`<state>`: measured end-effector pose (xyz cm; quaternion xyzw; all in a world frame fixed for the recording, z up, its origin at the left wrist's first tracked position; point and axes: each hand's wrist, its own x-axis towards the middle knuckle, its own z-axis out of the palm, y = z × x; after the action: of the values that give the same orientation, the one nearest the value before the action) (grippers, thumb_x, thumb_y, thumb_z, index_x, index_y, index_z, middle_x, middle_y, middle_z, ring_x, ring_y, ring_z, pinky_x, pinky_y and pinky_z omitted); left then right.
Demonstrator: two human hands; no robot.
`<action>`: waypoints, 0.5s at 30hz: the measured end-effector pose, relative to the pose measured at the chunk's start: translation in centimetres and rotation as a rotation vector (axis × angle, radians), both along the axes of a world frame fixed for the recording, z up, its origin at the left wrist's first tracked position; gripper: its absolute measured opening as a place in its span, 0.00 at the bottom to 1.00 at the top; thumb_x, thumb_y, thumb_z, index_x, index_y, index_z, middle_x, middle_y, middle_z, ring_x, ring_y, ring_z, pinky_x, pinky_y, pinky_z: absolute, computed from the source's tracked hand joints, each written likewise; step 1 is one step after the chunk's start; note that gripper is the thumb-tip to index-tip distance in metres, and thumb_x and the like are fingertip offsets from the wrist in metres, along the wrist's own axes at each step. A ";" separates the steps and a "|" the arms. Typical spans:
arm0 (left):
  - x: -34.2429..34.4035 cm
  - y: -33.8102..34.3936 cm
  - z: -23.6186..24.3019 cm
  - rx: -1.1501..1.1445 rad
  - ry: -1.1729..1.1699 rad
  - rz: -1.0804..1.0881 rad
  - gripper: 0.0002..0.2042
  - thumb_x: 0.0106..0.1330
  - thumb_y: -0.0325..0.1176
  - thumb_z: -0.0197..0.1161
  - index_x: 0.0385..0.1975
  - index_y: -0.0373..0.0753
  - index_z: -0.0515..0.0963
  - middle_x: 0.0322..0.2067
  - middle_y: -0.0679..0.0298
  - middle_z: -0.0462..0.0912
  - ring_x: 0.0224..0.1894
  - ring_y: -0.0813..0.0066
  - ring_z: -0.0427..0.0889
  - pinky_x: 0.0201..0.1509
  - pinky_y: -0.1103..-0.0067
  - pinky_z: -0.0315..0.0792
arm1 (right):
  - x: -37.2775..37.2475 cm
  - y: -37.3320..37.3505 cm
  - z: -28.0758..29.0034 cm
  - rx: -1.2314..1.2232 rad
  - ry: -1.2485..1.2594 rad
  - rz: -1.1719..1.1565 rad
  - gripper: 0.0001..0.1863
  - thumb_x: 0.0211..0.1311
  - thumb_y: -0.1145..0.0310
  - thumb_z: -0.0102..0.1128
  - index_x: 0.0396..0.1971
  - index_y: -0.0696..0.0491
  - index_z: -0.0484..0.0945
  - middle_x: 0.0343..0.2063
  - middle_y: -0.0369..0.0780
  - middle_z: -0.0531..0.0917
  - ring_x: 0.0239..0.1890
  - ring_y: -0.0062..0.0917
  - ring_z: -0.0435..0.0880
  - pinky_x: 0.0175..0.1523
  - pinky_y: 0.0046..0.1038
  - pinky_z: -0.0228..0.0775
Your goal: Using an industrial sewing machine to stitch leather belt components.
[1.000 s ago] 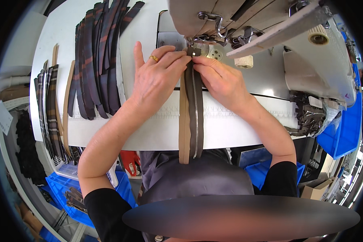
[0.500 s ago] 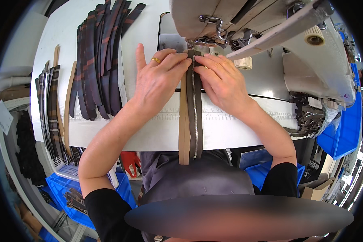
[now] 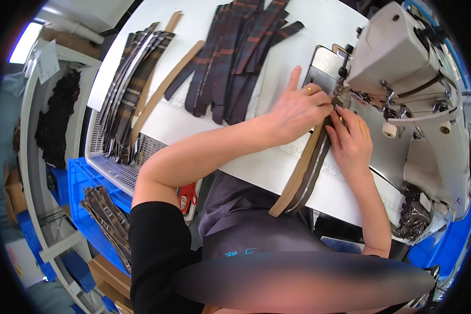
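A brown zipper (image 3: 312, 172) with metal teeth lies beside a tan fabric strip (image 3: 294, 183), both running from the sewing machine's needle area over the table's front edge. My left hand (image 3: 301, 112), with a gold ring, pinches the zipper's top end; its thumb sticks up. Opposite it, my right hand (image 3: 353, 144) has its fingertips closed on the zipper's other edge. The white sewing machine (image 3: 403, 63) stands just beyond my fingers. What lies right under the fingertips is hidden.
Dark plaid strips (image 3: 230, 63) lie in a pile at the back. More plaid strips (image 3: 133, 94) and a tan strip (image 3: 167, 86) hang over a white basket (image 3: 112, 162) on the left. Below stands a blue crate (image 3: 83, 191). Red-handled scissors (image 3: 187, 196) lie under the table edge.
My head has turned left and tilted, so the machine and table appear rotated and shifted right. Both hands stay at the zipper's top end.
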<state>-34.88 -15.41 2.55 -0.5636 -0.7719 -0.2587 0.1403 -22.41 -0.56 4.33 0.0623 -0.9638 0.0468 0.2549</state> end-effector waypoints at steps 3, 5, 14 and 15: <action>-0.1 -0.2 0.2 -0.010 0.016 -0.020 0.09 0.59 0.30 0.60 0.38 0.44 0.82 0.43 0.73 0.80 0.52 0.73 0.76 0.65 0.40 0.50 | -0.1 -0.3 -0.1 -0.017 0.006 0.002 0.19 0.49 0.70 0.69 0.44 0.55 0.81 0.45 0.39 0.79 0.46 0.34 0.79 0.52 0.35 0.71; -0.5 -0.6 1.0 0.007 0.035 -0.053 0.08 0.58 0.30 0.60 0.37 0.42 0.81 0.42 0.70 0.80 0.51 0.70 0.77 0.64 0.45 0.56 | -0.3 -0.4 0.1 -0.025 0.007 0.010 0.19 0.50 0.70 0.69 0.44 0.56 0.81 0.44 0.39 0.79 0.46 0.35 0.79 0.50 0.34 0.71; -3.4 -17.1 6.2 0.198 -0.127 0.380 0.11 0.51 0.27 0.71 0.35 0.38 0.83 0.35 0.59 0.84 0.43 0.64 0.81 0.47 0.73 0.73 | 0.1 0.2 0.0 -0.017 0.037 0.013 0.18 0.50 0.72 0.69 0.44 0.55 0.81 0.43 0.39 0.80 0.46 0.34 0.79 0.50 0.33 0.72; -4.8 -20.0 6.6 0.149 -0.114 0.520 0.09 0.55 0.27 0.68 0.36 0.37 0.83 0.35 0.58 0.84 0.41 0.65 0.81 0.46 0.75 0.73 | 0.1 0.1 0.0 -0.019 0.041 0.019 0.18 0.50 0.72 0.69 0.44 0.55 0.81 0.43 0.39 0.80 0.46 0.34 0.79 0.50 0.33 0.72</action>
<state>-39.72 -35.43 9.20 -0.3192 -0.8761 -0.3013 0.1992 -22.32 -0.50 4.36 0.0699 -0.9572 0.0568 0.2750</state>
